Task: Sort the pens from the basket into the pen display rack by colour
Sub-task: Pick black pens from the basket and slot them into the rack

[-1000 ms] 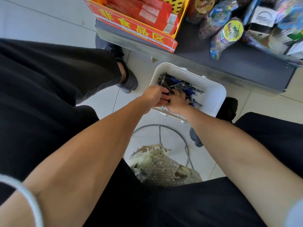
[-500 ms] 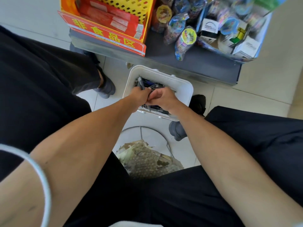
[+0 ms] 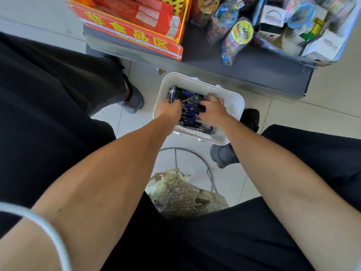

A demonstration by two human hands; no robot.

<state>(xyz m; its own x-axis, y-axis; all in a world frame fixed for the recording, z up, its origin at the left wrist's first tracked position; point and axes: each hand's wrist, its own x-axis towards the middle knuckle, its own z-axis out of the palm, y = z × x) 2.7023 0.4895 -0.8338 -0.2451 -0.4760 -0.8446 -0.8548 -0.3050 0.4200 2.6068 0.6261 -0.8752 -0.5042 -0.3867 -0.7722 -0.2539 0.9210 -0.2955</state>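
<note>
On the tiled floor [image 3: 283,118], a white basket [image 3: 233,99] holds dark-blue pens [image 3: 192,112]; the left hand [image 3: 169,111] grips a few, while the right hand [image 3: 214,113] has its fingertips buried, its hold unclear.

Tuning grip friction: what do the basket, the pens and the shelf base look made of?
The basket looks like white moulded plastic, matte, going by its rounded rim and holed wall. The pens seem to have dark blue and black plastic barrels, slightly glossy; they are too small to be sure. The shelf base is grey, flat and sharp-edged, probably painted metal.
</note>
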